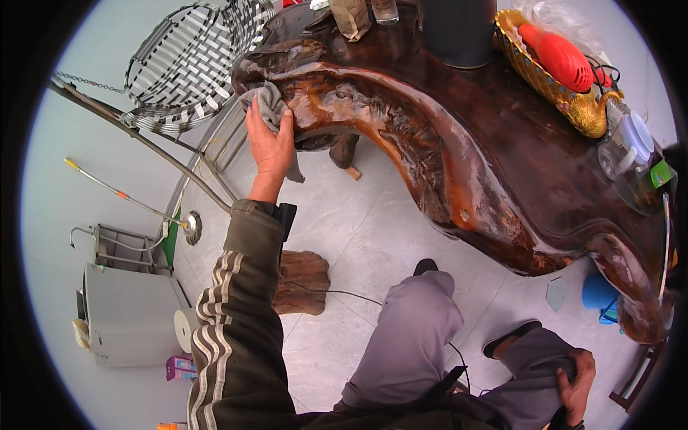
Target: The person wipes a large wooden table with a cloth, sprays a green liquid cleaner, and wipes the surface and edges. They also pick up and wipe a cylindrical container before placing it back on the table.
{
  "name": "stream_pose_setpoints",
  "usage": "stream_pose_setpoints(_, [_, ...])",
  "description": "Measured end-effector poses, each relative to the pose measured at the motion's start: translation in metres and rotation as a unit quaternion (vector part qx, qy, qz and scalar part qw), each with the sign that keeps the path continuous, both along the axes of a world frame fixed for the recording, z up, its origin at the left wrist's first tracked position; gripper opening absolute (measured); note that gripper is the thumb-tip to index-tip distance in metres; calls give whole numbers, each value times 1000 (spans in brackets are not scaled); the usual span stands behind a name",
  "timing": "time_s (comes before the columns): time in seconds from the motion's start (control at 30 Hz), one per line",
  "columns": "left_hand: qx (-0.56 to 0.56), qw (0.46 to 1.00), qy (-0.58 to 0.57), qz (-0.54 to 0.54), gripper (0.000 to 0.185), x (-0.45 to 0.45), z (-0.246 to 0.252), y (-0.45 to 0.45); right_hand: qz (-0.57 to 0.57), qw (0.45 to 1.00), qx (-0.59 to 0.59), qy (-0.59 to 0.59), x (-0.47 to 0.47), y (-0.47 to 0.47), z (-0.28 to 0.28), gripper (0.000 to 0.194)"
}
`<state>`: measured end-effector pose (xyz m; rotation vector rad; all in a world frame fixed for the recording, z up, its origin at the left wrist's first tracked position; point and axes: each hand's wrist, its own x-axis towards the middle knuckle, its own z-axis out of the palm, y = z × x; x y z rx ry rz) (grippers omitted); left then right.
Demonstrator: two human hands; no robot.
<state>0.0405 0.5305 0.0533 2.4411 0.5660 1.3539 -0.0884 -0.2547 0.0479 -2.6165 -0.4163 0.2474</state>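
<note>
My left hand (270, 145) presses a grey cloth (270, 106) against the left end of a glossy, dark-brown root-wood table (516, 145). Part of the cloth lies under my fingers, and a loose corner hangs below the hand. The carved, wavy rim (376, 115) of the table curves away to the right from there. My right hand (578, 384) rests on my knee with the thumb apart from the fingers and nothing in it.
On the table stand a dark cylinder (457, 32), a paper bag (350, 19), a golden bird-shaped basket (586, 113) holding a red hair dryer (559, 56), and a clear lidded jug (626, 145). A woven hanging chair (183, 64), wooden stump (303, 282), cable (344, 292) and blue bucket (597, 291) are nearby.
</note>
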Motion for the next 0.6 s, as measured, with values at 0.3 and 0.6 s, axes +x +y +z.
stream_pose_setpoints(0.3, [131,987,46,79,58,16,21,-33,4,1000,-10,-20,-4,-13,-7,45])
stream_pose_setpoints(0.6, [128,983,35,-125,56,49,-28,-152,13,999,-7,-50,-11,-20,-11,45])
